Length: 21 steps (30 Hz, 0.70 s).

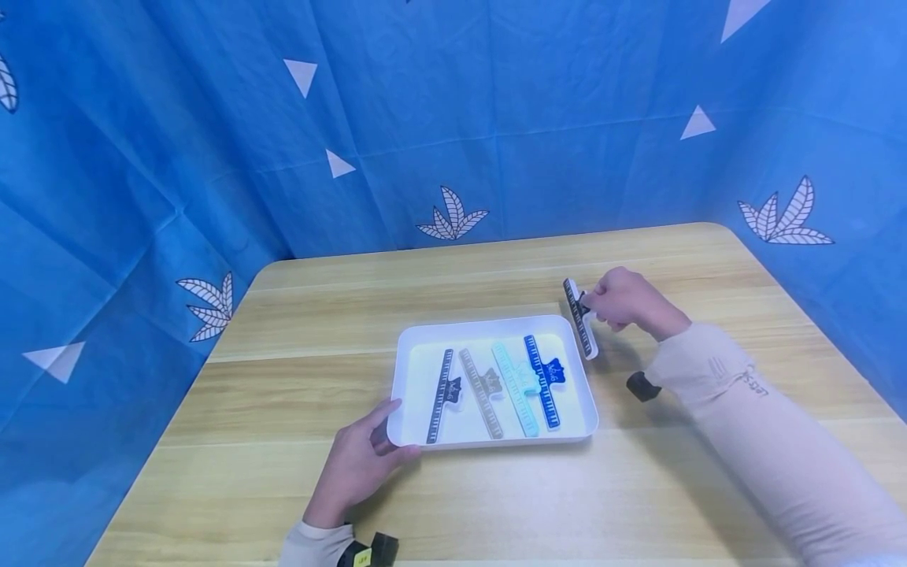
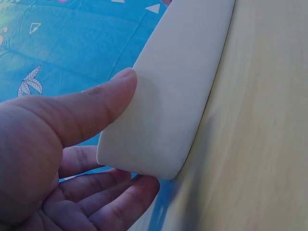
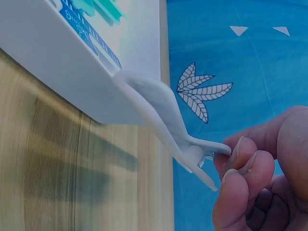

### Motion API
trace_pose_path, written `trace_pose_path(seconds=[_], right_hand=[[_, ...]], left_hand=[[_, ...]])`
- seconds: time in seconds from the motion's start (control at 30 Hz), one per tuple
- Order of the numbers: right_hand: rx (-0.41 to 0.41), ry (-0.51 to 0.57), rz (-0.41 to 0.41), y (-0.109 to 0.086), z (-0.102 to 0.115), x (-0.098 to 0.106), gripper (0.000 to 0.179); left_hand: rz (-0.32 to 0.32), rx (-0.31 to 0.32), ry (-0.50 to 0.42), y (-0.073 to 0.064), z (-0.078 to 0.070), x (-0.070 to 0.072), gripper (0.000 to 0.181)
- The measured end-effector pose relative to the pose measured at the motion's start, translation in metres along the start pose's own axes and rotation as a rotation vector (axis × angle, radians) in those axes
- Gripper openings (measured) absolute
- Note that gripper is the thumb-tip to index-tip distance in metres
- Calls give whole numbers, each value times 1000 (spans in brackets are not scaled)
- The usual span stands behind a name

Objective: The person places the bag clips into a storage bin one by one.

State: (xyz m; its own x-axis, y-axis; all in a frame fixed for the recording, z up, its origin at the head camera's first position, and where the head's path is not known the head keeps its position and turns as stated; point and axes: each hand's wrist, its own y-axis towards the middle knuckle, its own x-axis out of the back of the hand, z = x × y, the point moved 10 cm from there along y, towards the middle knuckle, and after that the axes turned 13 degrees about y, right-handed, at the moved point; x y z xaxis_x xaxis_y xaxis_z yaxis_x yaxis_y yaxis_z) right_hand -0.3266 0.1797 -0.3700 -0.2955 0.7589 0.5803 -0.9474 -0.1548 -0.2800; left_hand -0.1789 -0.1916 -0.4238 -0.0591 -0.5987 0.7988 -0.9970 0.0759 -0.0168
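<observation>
In the head view, my left hand (image 1: pixel 357 461) holds the near left corner of a white tray (image 1: pixel 496 446). The left wrist view shows the thumb flat on the tray's outer wall (image 2: pixel 159 106) and the other fingers around its corner. Off the tray's right end, my right hand (image 1: pixel 627 299) pinches a black-and-white piano-key clip (image 1: pixel 577 317) by its handle. From the right wrist, that clip's pale underside (image 3: pixel 159 106) shows, overlapping the tray's rim. Inside the tray lie a black clip (image 1: pixel 439 398), a grey-brown clip (image 1: pixel 482 394), a light teal clip (image 1: pixel 516 390) and a dark blue clip (image 1: pixel 542 386).
The tray stands on a light wood table (image 1: pixel 305 331). A blue curtain (image 1: pixel 538 181) with white leaves and triangles hangs behind the table and along its sides. Black wrist devices sit at both sleeves, the right one (image 1: pixel 643 387) low over the table.
</observation>
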Motion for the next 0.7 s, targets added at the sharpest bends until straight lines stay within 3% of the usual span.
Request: trace_pose_path(seconds=[0.7], right_hand=[[12,-11,-9,-5,12,-8,34]], left_hand=[[2,-10,-6,-2,-6,2,73]])
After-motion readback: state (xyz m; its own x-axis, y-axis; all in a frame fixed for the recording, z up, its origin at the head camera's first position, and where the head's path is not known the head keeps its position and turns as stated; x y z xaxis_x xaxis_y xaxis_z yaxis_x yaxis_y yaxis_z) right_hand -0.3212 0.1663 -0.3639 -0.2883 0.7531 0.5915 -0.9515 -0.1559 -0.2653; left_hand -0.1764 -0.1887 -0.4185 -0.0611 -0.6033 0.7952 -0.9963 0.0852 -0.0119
